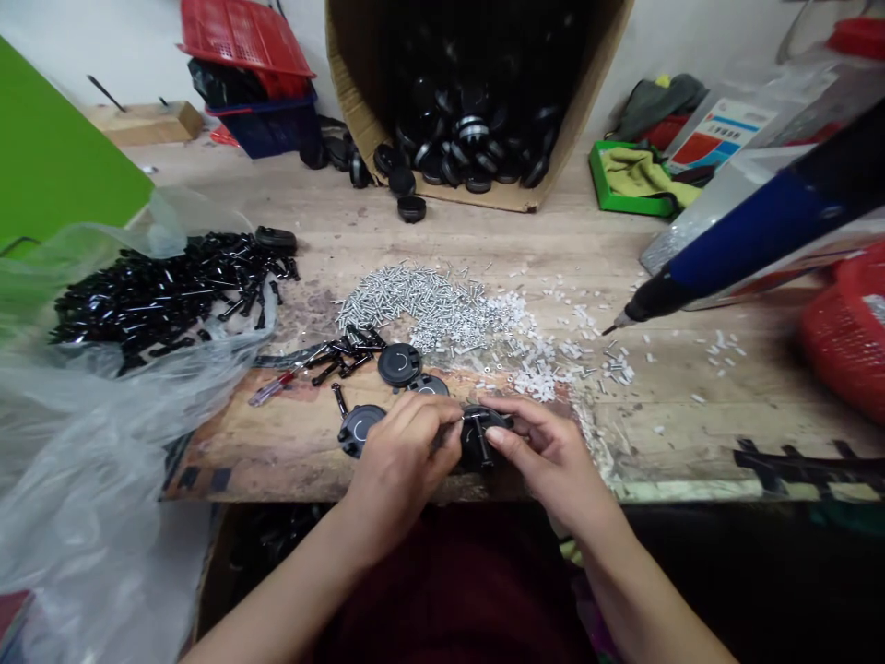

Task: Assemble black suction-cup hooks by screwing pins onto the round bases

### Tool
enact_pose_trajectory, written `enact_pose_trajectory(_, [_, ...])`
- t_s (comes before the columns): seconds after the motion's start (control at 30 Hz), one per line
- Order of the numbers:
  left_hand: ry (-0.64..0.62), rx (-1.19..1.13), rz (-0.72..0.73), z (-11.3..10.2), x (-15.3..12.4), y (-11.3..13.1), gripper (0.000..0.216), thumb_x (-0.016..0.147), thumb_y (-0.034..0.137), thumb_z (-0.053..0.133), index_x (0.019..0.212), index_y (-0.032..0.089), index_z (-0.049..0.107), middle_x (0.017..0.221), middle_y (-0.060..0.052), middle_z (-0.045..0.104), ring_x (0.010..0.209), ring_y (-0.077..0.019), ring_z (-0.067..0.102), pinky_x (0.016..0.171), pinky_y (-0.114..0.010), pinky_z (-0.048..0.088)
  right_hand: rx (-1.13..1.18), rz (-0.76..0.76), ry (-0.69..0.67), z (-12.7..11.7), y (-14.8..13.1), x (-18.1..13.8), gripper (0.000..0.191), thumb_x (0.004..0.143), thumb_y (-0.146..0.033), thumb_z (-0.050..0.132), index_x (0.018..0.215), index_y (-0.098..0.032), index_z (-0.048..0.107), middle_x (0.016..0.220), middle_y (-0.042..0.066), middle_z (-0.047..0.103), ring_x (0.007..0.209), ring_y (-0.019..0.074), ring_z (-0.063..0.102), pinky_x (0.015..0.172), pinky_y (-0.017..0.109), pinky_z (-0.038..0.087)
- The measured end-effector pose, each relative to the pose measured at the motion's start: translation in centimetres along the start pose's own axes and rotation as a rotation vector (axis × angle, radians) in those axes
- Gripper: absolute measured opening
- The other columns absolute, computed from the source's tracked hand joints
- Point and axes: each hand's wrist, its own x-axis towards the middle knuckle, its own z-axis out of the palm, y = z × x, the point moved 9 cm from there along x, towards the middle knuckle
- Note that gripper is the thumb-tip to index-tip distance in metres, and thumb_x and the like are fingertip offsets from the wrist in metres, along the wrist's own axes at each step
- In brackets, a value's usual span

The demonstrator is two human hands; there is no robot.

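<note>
Near front edge of wood-grain worktop (664,452): right hand (549,447) grasping round black plastic disc (473,449); left hand (407,450) beside it, grip cannot be told.

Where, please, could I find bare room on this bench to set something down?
Bare wood shows between the cardboard box and the screw pile, and, barring white bits, between the right hand and the black strip. Discs and black levers crowd the left hand.

At far middle of the desk (332,217), carton (349,83) with caps (473,129) inside; leftward, bin (273,129) under basket (241,37). At left, levers (166,290) in bag (89,516). Centrally, screws (407,295), spacers (543,369) to their right. Near middle, disc (471,454) between hands (405,452), loose discs (399,363) leftward. Right, screwdriver (747,231) above.
</note>
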Motion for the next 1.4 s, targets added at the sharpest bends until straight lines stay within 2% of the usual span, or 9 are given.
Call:
enact_pose_trajectory(0.13, [-0.040,0.101,-0.022,0.9,-0.3,-0.4,0.007,0.086,0.015,0.054,0.092,0.016,0.057,0.091,-0.005,0.066,0.087,-0.0179,0.060,0.078,-0.031,0.050,-0.057,-0.002,0.070,-1.5,0.2,-0.3,0.026,0.081,-0.031,0.064,0.106,-0.028,0.066,0.112,0.004,0.066,0.101,0.0194,0.062,0.089,0.036,0.048])
enact_pose_trajectory(0.3, [-0.409,0.489,0.098,5.8,-1.9,-0.2,0.012,0.085,0.007,0.049,0.084,0.013,0.060,0.086,-0.009,0.064,0.077,-0.0227,0.057,0.067,-0.036,0.050,0.126,0.070,0.109,-3.3,1.6,-0.9,0.026,0.080,-0.032,0.066,0.107,-0.029,0.065,0.102,0.001,0.070,0.091,0.0142,0.065,0.081,0.026,0.050])
enact_pose_trajectory(0.4, [-0.529,0.575,0.148,7.2,-2.7,0.0,0.013,0.083,0.007,0.049,0.088,0.013,0.061,0.090,-0.010,0.064,0.079,-0.0238,0.056,0.067,-0.036,0.050,0.271,0.105,0.093,-3.4,2.2,-1.3,0.027,0.079,-0.031,0.068,0.106,-0.028,0.065,0.102,0.001,0.071,0.090,0.0130,0.065,0.077,0.022,0.050])
enact_pose_trajectory(0.5, [-0.541,0.599,0.132,7.0,-2.5,0.1,0.013,0.083,0.008,0.050,0.086,0.015,0.061,0.089,-0.008,0.063,0.082,-0.0234,0.055,0.068,-0.035,0.048,0.407,0.127,0.086,-3.3,2.2,-1.5,0.026,0.076,-0.030,0.071,0.102,-0.025,0.067,0.102,0.002,0.071,0.089,0.0132,0.064,0.077,0.021,0.050])
enact_pose_trajectory(0.6, [-0.490,0.631,0.061,6.2,-1.7,-0.1,0.014,0.083,0.008,0.050,0.084,0.017,0.060,0.085,-0.008,0.061,0.081,-0.0229,0.054,0.066,-0.033,0.047,0.525,0.148,0.073,-2.8,2.1,-1.5,0.027,0.074,-0.029,0.072,0.100,-0.024,0.067,0.100,0.002,0.071,0.085,0.0125,0.064,0.076,0.021,0.050])
enact_pose_trajectory(0.83, [-0.412,0.711,-0.005,5.6,-0.4,0.6,0.019,0.082,0.003,0.047,0.081,0.015,0.061,0.082,-0.010,0.063,0.078,-0.0243,0.057,0.057,-0.030,0.047,0.607,0.112,0.060,-2.3,1.8,-1.6,0.028,0.074,-0.027,0.071,0.101,-0.025,0.064,0.106,0.003,0.069,0.095,0.0157,0.063,0.083,0.027,0.050])
enact_pose_trajectory(1.0, [-0.486,0.726,-0.064,6.2,-0.1,0.3,0.026,0.078,-0.004,0.042,0.084,0.009,0.063,0.081,-0.015,0.066,0.077,-0.0289,0.061,0.052,-0.033,0.048,0.673,0.101,0.082,-2.0,1.9,-1.9,0.028,0.073,-0.023,0.072,0.100,-0.024,0.065,0.100,0.001,0.069,0.091,0.0133,0.062,0.083,0.023,0.048])
enact_pose_trajectory(1.17, [-0.547,0.684,-0.073,6.4,-0.2,-0.2,0.024,0.080,-0.001,0.043,0.085,0.010,0.063,0.082,-0.015,0.067,0.081,-0.0292,0.064,0.058,-0.034,0.051,0.744,0.119,0.110,-1.9,2.1,-1.9,0.031,0.072,-0.022,0.073,0.102,-0.024,0.064,0.095,0.001,0.069,0.080,0.0114,0.062,0.072,0.020,0.049])
enact_pose_trajectory(1.4, [-0.565,0.635,-0.089,6.3,-0.9,-0.3,0.027,0.078,-0.004,0.041,0.090,0.010,0.061,0.085,-0.014,0.067,0.076,-0.0270,0.067,0.059,-0.034,0.051,0.872,0.215,0.029,-0.5,2.7,-1.6,0.038,0.069,-0.028,0.075,0.104,-0.025,0.061,0.100,0.003,0.066,0.080,0.0169,0.063,0.066,0.029,0.054])
